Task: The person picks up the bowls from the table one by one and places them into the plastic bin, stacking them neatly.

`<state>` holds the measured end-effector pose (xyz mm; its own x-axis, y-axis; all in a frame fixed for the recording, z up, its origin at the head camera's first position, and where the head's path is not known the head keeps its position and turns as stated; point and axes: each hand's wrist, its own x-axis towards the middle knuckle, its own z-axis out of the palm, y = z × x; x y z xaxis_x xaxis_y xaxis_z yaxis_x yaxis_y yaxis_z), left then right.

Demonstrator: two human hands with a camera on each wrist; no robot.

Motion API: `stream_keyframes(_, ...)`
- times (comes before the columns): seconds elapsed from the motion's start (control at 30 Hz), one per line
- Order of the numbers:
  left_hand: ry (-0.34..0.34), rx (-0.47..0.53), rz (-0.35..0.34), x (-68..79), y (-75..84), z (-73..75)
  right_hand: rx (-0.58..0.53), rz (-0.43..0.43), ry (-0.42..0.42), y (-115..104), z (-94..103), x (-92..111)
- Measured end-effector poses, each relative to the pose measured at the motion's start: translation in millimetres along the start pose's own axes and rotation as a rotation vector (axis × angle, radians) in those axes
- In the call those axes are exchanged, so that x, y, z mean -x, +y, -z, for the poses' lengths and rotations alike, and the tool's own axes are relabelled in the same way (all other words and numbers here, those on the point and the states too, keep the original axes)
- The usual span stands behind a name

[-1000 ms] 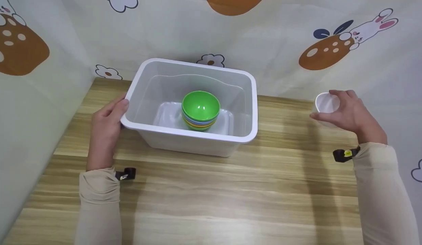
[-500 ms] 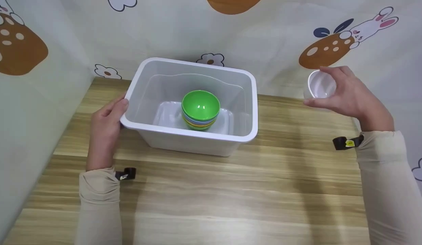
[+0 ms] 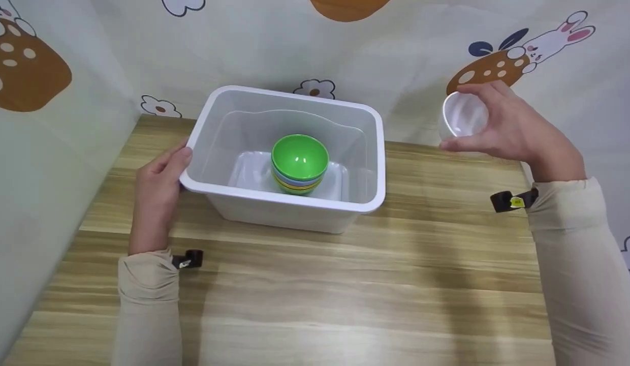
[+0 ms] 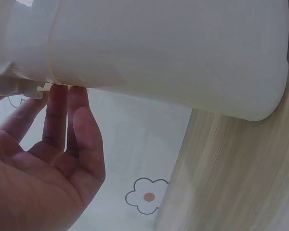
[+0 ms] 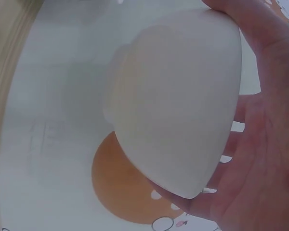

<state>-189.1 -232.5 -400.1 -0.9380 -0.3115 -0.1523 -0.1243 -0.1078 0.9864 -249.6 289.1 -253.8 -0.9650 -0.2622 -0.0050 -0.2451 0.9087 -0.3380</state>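
A white plastic bin (image 3: 284, 216) stands on the table, and a stack of small bowls (image 3: 300, 157) sits inside it, green on top with blue, yellow and green rims beneath. At the bin's left rim my left hand (image 3: 160, 183) grips the edge; the left wrist view shows its fingers (image 4: 89, 139) curled up under the lip. My right hand (image 3: 523, 127) holds a white bowl (image 3: 465, 114) in the air to the right of the bin, thumb and fingers pinching opposite sides of its rim. In the right wrist view the bowl (image 5: 178, 96) shows its smooth outer side and foot.
A wood-grain table (image 3: 315, 295) spreads in front of the bin and to its right. Pale cloth (image 3: 406, 61) printed with rabbits and flowers hangs close behind the bin and along both sides.
My right hand has lifted the white bowl up from near the table's back right and carried it left toward the bin. My left hand and the bin have stayed put.
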Motion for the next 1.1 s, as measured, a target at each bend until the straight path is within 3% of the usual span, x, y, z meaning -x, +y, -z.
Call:
stream_keyframes(0.2,-0.012,0.004,0.007,-0.7,0.0,0.6,0.031,0.071,0.005,-16.5,3.1,-4.2)
stream_keyframes(0.43,-0.001,-0.065,0.012,-1.7,-0.7,3.5,0.035,0.089,-0.005,-40.6,4.5,-13.3)
stream_keyframes(0.6,0.0,-0.062,0.016,-2.1,-0.8,2.9,0.045,0.084,-0.012,-58.2,3.7,-20.5)
stream_keyframes(0.8,-0.008,-0.008,0.014,-1.5,0.3,3.4,0.049,0.113,-0.02,-79.7,-1.4,-29.9)
stream_keyframes(1.1,-0.008,-0.053,0.023,-1.3,-0.3,2.7,0.027,0.195,-0.027,-104.4,-16.0,-46.6)
